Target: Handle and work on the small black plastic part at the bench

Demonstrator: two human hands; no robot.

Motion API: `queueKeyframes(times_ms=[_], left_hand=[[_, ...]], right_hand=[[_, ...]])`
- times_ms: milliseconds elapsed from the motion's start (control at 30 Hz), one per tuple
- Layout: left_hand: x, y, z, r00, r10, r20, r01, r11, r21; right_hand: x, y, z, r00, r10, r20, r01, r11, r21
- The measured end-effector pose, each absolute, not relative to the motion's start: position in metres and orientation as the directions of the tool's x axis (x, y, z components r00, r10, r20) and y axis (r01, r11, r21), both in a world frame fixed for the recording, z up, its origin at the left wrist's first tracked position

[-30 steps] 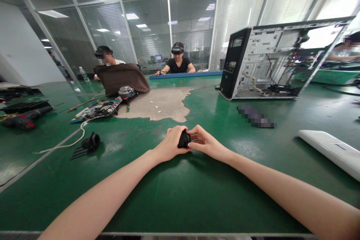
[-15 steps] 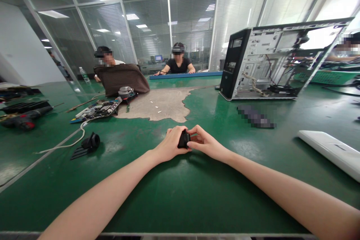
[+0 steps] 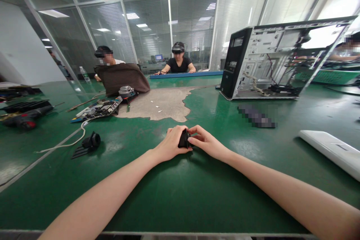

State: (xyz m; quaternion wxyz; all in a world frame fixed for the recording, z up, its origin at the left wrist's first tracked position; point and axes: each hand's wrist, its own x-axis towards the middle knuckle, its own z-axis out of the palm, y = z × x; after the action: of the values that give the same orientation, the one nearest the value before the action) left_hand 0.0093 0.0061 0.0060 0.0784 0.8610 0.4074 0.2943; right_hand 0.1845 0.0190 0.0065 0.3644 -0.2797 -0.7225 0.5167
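1. Gripping a small black part (image 3: 183, 139) at the centre of the frame, the left hand (image 3: 172, 143) is closed around it, thumb below and fingers over the top.
2. Touching the part's right side, the right hand (image 3: 200, 139) has its thumb and fingers partly curled, only slightly apart.
3. Lying on the green table (image 3: 180, 202), a black plastic piece with prongs (image 3: 90, 141) is left of the hands; a circuit board (image 3: 98, 109) sits above it.
4. Standing at upper right is an open computer case (image 3: 253, 63); a white panel (image 3: 334, 152) lies at the right edge.
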Motion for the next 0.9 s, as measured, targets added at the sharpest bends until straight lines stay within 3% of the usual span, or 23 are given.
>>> queueKeyframes(times_ms=[167,567,900], left_hand=[[0.0094,0.0066,0.0045,0.491,0.752,0.439,0.662,-0.65,0.373],[0.0096,0.0081,0.0032,0.504,0.739,0.448,0.656,-0.665,0.358],[0.0085,0.0083,0.0016,0.502,0.736,0.454,0.663,-0.664,0.345]], right_hand=[[0.1882,0.019,0.0037,-0.64,0.727,0.249,-0.033,0.297,-0.954],[0.184,0.0162,0.0078,-0.571,0.785,0.239,0.006,0.295,-0.956],[0.1877,0.0159,0.003,-0.626,0.739,0.248,-0.032,0.294,-0.955]])
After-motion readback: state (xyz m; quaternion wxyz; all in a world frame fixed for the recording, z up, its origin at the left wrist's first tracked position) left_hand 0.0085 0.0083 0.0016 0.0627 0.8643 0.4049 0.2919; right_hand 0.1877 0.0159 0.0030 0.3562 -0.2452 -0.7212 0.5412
